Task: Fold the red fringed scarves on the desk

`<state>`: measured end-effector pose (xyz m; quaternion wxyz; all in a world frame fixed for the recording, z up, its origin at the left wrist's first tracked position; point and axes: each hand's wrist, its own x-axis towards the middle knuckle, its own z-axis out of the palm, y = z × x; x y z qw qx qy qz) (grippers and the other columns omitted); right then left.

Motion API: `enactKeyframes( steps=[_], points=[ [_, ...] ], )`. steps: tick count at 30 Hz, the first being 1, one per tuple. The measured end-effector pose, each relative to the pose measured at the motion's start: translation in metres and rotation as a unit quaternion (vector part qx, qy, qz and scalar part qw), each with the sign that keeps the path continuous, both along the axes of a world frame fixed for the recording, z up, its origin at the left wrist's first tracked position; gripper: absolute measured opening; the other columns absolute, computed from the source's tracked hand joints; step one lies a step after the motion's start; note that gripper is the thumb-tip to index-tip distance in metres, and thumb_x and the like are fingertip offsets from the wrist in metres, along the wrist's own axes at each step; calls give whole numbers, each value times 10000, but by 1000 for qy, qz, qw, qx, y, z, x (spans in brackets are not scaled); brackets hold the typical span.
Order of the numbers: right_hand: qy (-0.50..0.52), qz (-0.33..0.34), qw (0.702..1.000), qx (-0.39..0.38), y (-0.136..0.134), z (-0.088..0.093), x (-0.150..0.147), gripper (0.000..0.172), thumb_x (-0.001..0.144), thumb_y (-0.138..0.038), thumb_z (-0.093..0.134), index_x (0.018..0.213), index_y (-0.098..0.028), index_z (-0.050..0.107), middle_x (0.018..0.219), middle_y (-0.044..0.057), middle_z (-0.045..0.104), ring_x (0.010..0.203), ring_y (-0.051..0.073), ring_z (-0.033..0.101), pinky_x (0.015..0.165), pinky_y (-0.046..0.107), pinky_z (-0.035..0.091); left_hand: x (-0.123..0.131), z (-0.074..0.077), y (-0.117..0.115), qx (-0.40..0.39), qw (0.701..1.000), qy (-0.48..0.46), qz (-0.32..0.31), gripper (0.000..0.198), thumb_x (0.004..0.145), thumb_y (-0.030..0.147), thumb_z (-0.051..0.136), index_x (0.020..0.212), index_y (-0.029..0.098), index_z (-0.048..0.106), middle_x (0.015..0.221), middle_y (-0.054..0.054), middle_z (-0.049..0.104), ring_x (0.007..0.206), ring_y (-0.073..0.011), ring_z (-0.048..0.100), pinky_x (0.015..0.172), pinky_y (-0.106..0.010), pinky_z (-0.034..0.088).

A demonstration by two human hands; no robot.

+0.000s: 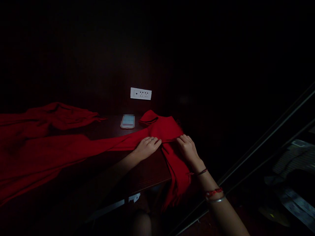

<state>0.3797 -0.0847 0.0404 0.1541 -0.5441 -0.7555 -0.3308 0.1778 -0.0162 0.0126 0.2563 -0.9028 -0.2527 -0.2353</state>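
A long red cloth [61,147] stretches across a dark wooden table [147,173] from the far left to the right end, where one end hangs over the edge. My left hand [147,147] rests on the cloth with fingers curled and pinching a fold. My right hand [187,147] lies just to its right, fingers bent down and gripping the same fold. A ring shows on the left hand and bracelets circle the right wrist.
A small pale blurred object [127,121] lies on the table behind the hands. A white wall socket [141,93] sits on the dark wall above it. Dim clutter [292,170] lies on the floor at the right, past slanted rails.
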Motion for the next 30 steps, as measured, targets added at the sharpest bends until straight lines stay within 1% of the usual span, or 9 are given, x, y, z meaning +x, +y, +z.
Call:
enactKeyframes(
  steps=[2, 4, 9, 12, 16, 19, 24, 27, 30],
  points=[
    [17, 5, 999, 33, -5, 5, 2, 222, 828, -153, 366, 898, -172, 575, 765, 54, 535, 710, 162, 408, 647, 274, 283, -1, 4, -3, 17, 1000, -12, -15, 266, 812, 91, 359, 1045, 147, 474, 938, -68, 559, 825, -155, 524, 733, -275, 398],
    [28, 0, 998, 50, -10, 7, 5, 231, 825, -153, 370, 942, -169, 569, 799, 62, 542, 730, 167, 415, 653, 275, 287, 0, 7, -8, 24, 999, -22, -13, 257, 819, 94, 347, 1036, 144, 474, 957, -70, 549, 837, -160, 511, 726, -276, 393],
    [-10, -31, 999, 1, -16, -2, 11, 227, 806, -130, 408, 944, -181, 580, 781, 54, 548, 724, 165, 424, 655, 277, 282, 7, 8, -25, -6, 998, -35, 47, 179, 813, 127, 368, 935, 156, 496, 930, -70, 527, 825, -180, 497, 665, -280, 401],
    [-8, -35, 999, -13, -14, -10, 11, 217, 809, -155, 416, 949, -189, 577, 782, 51, 543, 723, 159, 426, 662, 275, 279, 10, 5, -30, -29, 997, -32, 62, 145, 798, 133, 392, 899, 151, 495, 895, -70, 520, 809, -189, 494, 643, -282, 401],
    [-4, 7, 1000, -22, -9, -15, 5, 226, 815, -213, 420, 1005, -187, 541, 824, 54, 540, 725, 154, 421, 659, 270, 279, 9, 1, -27, -31, 999, -2, 44, 167, 796, 129, 401, 936, 146, 491, 901, -79, 529, 843, -194, 490, 716, -313, 389],
    [-20, 32, 999, -35, -7, -16, 0, 204, 813, -224, 425, 976, -178, 539, 794, 49, 535, 728, 158, 419, 667, 271, 282, 7, -1, -21, -31, 999, 25, 21, 169, 801, 117, 391, 925, 141, 504, 902, -79, 537, 861, -189, 491, 764, -323, 376],
    [4, 27, 999, -30, -5, -19, 0, 177, 827, -207, 389, 879, -170, 554, 760, 45, 525, 705, 149, 423, 706, 271, 293, 3, 2, -17, -58, 997, 40, 24, 157, 794, 101, 384, 872, 143, 513, 883, -74, 529, 833, -182, 496, 674, -283, 414],
    [5, 39, 998, -41, -4, -18, -1, 195, 823, -203, 396, 957, -167, 532, 805, 54, 532, 742, 156, 430, 731, 277, 298, 1, 6, -19, -54, 998, 39, 21, 158, 794, 103, 385, 876, 150, 512, 885, -67, 518, 844, -180, 493, 646, -266, 422],
    [-9, 58, 997, -56, -3, -17, -5, 255, 810, -208, 417, 1051, -167, 489, 862, 65, 533, 782, 170, 431, 720, 283, 304, -1, 9, -18, -53, 998, 24, 25, 176, 805, 119, 385, 929, 167, 502, 903, -57, 518, 847, -170, 501, 623, -247, 424]
  ],
)
